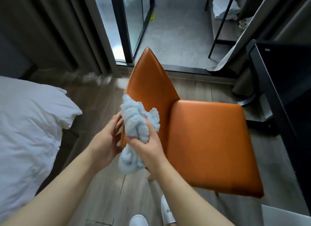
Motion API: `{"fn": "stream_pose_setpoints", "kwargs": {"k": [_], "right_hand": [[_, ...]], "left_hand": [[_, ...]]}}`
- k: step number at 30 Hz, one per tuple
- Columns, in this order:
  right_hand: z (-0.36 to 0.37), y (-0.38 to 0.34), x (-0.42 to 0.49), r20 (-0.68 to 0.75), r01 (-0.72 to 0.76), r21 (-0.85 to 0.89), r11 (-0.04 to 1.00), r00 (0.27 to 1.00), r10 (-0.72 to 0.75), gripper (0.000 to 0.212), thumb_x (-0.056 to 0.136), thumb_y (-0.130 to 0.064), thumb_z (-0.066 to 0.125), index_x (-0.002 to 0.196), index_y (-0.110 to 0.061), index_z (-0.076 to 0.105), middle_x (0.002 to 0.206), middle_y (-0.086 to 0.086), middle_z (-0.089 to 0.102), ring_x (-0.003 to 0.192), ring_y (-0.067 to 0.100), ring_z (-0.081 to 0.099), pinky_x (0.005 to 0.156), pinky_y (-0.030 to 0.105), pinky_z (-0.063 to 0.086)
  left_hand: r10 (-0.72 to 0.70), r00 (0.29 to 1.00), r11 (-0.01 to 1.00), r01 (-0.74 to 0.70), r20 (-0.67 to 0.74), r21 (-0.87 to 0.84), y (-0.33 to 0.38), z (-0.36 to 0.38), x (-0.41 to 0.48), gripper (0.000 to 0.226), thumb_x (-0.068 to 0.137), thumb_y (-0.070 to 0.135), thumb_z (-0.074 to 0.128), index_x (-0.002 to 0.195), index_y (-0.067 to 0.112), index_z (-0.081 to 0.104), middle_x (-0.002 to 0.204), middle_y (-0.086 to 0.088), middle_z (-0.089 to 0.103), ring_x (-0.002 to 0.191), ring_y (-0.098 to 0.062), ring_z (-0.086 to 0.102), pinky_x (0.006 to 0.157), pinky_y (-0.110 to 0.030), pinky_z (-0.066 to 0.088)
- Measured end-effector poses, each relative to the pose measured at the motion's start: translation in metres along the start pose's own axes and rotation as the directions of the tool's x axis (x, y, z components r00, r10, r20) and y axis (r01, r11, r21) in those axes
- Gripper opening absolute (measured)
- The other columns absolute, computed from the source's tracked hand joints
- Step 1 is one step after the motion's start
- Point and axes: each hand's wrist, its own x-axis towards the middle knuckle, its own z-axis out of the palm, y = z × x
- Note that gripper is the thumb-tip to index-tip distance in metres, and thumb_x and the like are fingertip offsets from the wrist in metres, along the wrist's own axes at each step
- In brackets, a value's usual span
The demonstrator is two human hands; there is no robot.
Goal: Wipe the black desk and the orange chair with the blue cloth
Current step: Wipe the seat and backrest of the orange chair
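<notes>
1. While the right hand [148, 146] grips the bunched blue cloth [134, 124] mid-length with its fingers curled round it, the left hand [107, 138] sits just beside it, fingers loosely extended toward the cloth; can't tell if they touch.
2. Cloth is held roughly upright, with ends sticking out above and below the right hand.
3. Cloth sits in front of the near edge of the orange chair [210, 141] backrest; the seat lies right of both hands.
4. Black surface [286, 77] is at far right, near the seat's outer side.
5. White bed [25, 124] is on the left, wood floor [104, 183] below.
6. Two white slippers [166, 210] are at the bottom edge.
7. Glass door [134, 24] is beyond the backrest.
</notes>
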Motion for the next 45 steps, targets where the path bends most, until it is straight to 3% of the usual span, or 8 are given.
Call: {"fn": "stream_pose_setpoints", "kwargs": {"k": [5, 8, 17, 20, 25, 30, 34, 45], "right_hand": [[-0.029, 0.051, -0.018, 0.189, -0.237, -0.224, 0.945, 0.941, 0.28, 0.04, 0.078, -0.009, 0.065, 0.106, -0.03, 0.044, 0.085, 0.011, 0.057, 0.062, -0.004, 0.064, 0.048, 0.006, 0.047], [-0.026, 0.067, -0.025, -0.11, -0.508, -0.139, 0.85, 0.861, 0.497, 0.033, 0.091, -0.027, 0.059, 0.123, -0.023, 0.051, 0.118, 0.006, 0.061, 0.099, 0.007, 0.062, 0.09, 0.024, 0.051], [0.021, -0.019, 0.017, 0.086, 0.236, -0.534, 0.812, 0.971, -0.225, 0.036, 0.08, -0.044, 0.053, 0.116, -0.046, 0.058, 0.138, -0.017, 0.047, 0.127, 0.009, 0.036, 0.101, 0.025, 0.027], [-0.011, 0.007, 0.024, -0.048, -0.103, -0.359, 0.928, 0.995, 0.092, 0.025, 0.086, -0.017, 0.053, 0.106, -0.025, 0.065, 0.111, -0.005, 0.063, 0.106, 0.011, 0.055, 0.096, 0.026, 0.043], [-0.062, 0.029, 0.014, -0.253, -0.662, -0.285, 0.693, 0.75, 0.612, 0.015, 0.083, -0.013, 0.051, 0.089, -0.017, 0.064, 0.093, 0.001, 0.067, 0.088, 0.017, 0.06, 0.077, 0.028, 0.047], [-0.027, -0.038, 0.07, -0.174, -0.121, -0.11, 0.986, 0.979, 0.101, 0.022, 0.088, -0.022, 0.053, 0.091, -0.039, 0.066, 0.095, -0.013, 0.069, 0.093, 0.0, 0.063, 0.08, 0.017, 0.049], [0.011, -0.035, 0.096, 0.149, 0.106, -0.484, 0.869, 0.988, -0.038, 0.033, 0.092, -0.031, 0.049, 0.124, -0.041, 0.055, 0.146, -0.012, 0.039, 0.134, 0.005, 0.031, 0.112, 0.028, 0.025], [-0.032, -0.015, 0.163, -0.56, -0.465, -0.198, 0.863, 0.776, 0.29, 0.02, 0.092, -0.015, 0.048, 0.087, -0.026, 0.064, 0.098, 0.001, 0.07, 0.087, 0.014, 0.063, 0.071, 0.026, 0.047]], "left_hand": [[-0.035, 0.988, 0.993, 0.052, -0.15, 0.109, -0.005, 0.007, -0.012, 0.033, 0.093, 0.055, 0.034, 0.119, 0.052, 0.053, 0.119, 0.01, 0.063, 0.096, -0.014, 0.065, 0.067, -0.034, 0.053], [-0.002, 0.957, 0.984, 0.053, -0.291, 0.168, -0.005, 0.016, -0.01, 0.03, 0.1, 0.042, 0.03, 0.124, 0.046, 0.048, 0.114, 0.008, 0.065, 0.099, -0.015, 0.064, 0.064, -0.034, 0.054], [-0.371, 0.912, 0.879, 0.285, -0.173, -0.383, 0.039, 0.015, -0.009, 0.045, 0.083, 0.054, 0.056, 0.08, 0.014, 0.076, 0.078, -0.009, 0.071, 0.064, -0.024, 0.069, 0.056, -0.034, 0.053], [-0.395, 0.826, 0.914, 0.31, -0.402, -0.261, 0.038, 0.011, 0.001, 0.059, 0.095, 0.058, 0.028, 0.103, 0.015, 0.067, 0.1, -0.011, 0.069, 0.085, -0.028, 0.066, 0.067, -0.044, 0.05], [-0.327, 0.777, 0.938, 0.337, -0.538, -0.083, 0.041, 0.032, 0.016, 0.04, 0.098, 0.046, 0.037, 0.118, 0.02, 0.059, 0.118, -0.01, 0.062, 0.103, -0.03, 0.06, 0.075, -0.043, 0.05], [-0.344, 0.768, 0.925, 0.376, -0.539, -0.055, 0.058, 0.036, 0.036, 0.028, 0.096, 0.04, 0.045, 0.095, 0.019, 0.064, 0.095, -0.006, 0.066, 0.083, -0.024, 0.062, 0.063, -0.034, 0.048], [-0.392, 0.791, 0.918, 0.366, -0.47, -0.151, 0.068, 0.02, 0.049, 0.021, 0.091, 0.028, 0.051, 0.088, 0.012, 0.065, 0.075, -0.009, 0.064, 0.065, -0.023, 0.058, 0.061, -0.031, 0.045], [-0.3, 0.899, 0.85, 0.404, -0.32, 0.337, 0.121, -0.048, 0.131, 0.027, 0.096, 0.012, 0.041, 0.11, 0.029, 0.057, 0.102, 0.006, 0.06, 0.089, -0.016, 0.062, 0.084, -0.035, 0.045]]}}
